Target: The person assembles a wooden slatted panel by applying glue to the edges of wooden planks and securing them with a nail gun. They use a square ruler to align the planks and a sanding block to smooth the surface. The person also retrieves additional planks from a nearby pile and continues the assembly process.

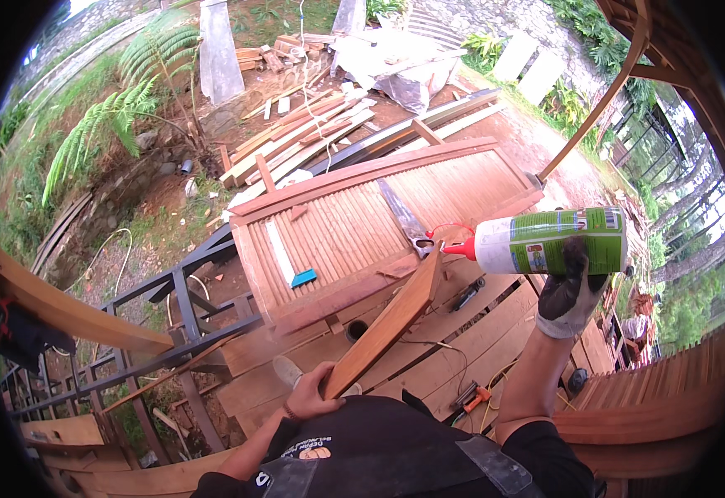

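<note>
The left hand [308,394], bare, is closed around the near end of a wooden slat [387,328], with the forearm coming up from the lower edge close to the body. The slat rises at a slant away from the person, and its far end sits just below the red nozzle of a glue bottle [545,242]. The right hand [570,295], in a dark and grey glove, is wrapped around that bottle from below, the forearm standing nearly upright and the wrist bent so the bottle lies almost level, nozzle pointing left toward the slat's tip. Whether nozzle and wood touch cannot be told. Beyond the slat's far end lies a slatted wooden door panel [362,224] on the plank deck [479,332], with a handsaw [404,220] resting across its right half and a small blue piece [303,278] near its near edge.
</note>
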A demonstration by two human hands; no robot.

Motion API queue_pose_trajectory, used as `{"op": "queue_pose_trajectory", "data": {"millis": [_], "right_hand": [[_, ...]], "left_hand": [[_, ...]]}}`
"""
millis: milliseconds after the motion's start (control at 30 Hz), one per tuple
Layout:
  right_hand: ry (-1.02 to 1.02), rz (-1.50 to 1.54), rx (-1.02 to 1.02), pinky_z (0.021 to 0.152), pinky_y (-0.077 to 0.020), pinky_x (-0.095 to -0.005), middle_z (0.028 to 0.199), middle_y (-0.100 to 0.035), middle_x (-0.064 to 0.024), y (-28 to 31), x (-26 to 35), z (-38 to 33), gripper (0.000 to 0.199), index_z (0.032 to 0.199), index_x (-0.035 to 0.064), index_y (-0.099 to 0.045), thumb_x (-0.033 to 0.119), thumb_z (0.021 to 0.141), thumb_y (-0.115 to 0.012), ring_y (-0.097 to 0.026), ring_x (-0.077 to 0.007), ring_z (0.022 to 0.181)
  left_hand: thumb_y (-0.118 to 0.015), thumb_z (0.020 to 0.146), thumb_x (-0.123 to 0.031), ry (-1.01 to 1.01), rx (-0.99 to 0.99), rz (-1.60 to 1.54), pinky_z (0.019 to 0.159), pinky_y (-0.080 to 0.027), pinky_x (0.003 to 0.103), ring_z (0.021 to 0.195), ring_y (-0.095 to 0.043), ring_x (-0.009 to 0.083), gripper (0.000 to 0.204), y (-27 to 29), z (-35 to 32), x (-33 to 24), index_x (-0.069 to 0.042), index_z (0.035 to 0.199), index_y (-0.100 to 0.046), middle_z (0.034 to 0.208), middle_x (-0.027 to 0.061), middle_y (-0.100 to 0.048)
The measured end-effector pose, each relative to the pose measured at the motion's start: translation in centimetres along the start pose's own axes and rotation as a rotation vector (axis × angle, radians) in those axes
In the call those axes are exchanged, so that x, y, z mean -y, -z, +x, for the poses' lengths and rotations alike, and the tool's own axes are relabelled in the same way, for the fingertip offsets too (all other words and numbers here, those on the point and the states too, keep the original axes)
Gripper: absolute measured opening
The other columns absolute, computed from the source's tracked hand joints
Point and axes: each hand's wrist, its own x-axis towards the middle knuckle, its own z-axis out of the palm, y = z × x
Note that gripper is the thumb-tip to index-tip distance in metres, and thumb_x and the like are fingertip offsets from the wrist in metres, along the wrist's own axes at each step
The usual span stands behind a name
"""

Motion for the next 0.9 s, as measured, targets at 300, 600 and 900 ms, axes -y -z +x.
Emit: {"op": "queue_pose_trajectory", "data": {"millis": [300, 600, 900], "right_hand": [[-0.003, 0.121, 0.063, 0.090, -0.0548, -0.0393, 0.116, -0.061, -0.0175, 1.1, 0.2, -0.3, 0.043, 0.129, -0.0013, -0.043, 0.002, 0.089, -0.056, -0.065, -0.0274, 0.100], [0.017, 0.008, 0.023, 0.095, -0.0489, -0.0443, 0.108, -0.063, -0.0132, 1.5, 0.5, -1.4, 0.034, 0.115, -0.0020, -0.056, 0.016, 0.087, -0.064, -0.062, -0.0274, 0.102], [-0.006, 0.107, 0.061, 0.082, -0.0546, -0.0334, 0.102, -0.064, -0.0127, 0.5, 1.8, -2.4, 0.040, 0.122, -0.0017, -0.048, 0.009, 0.087, -0.063, -0.065, -0.0216, 0.088]], "left_hand": [[-0.079, 0.064, -0.022, -0.002, -0.010, 0.002, 0.090, -0.042, 0.030, 0.101, -0.055, 0.0159, 0.070, -0.2, 0.5, 0.1, -0.002, 0.124, -0.049, 0.105, 0.0078, -0.059], [-0.078, 0.065, -0.021, -0.028, -0.015, -0.028, 0.091, -0.042, 0.030, 0.102, -0.055, 0.0158, 0.070, -0.3, 0.6, 0.0, -0.002, 0.125, -0.049, 0.106, 0.0076, -0.059], [-0.078, 0.065, -0.022, -0.058, -0.067, 0.002, 0.086, -0.046, 0.030, 0.094, -0.061, 0.0178, 0.066, -0.6, 0.7, -0.3, -0.002, 0.121, -0.051, 0.100, 0.0122, -0.063]]}}
